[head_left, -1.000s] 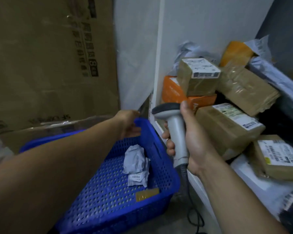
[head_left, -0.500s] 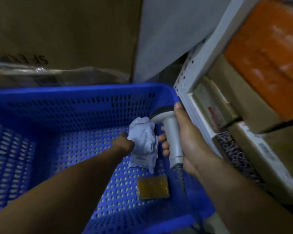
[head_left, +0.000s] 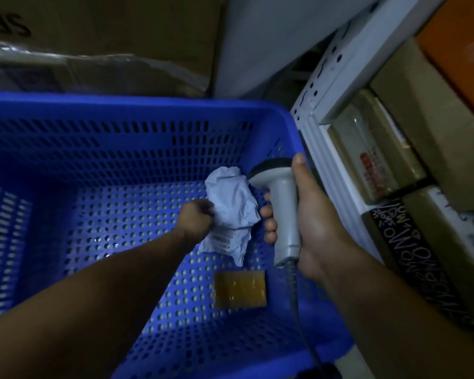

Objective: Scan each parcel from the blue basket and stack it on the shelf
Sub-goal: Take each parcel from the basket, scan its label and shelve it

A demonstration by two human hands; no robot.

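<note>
Inside the blue basket lies a crumpled grey-white bag parcel with a barcode label at its lower end. My left hand is down in the basket and grips the parcel's left edge. A small flat brown parcel lies on the basket floor just below it. My right hand holds a grey barcode scanner by its handle, head up, right beside the bag parcel. The white shelf stands at the right.
Brown and orange cardboard parcels fill the shelf at the right. A large cardboard box and plastic wrap stand behind the basket. The scanner's cable hangs down over the basket's right rim.
The view has tipped down into the basket. My left hand has gone from the basket's far rim down to the grey-white parcel and taken hold of it. The scanner stays in my right hand.
</note>
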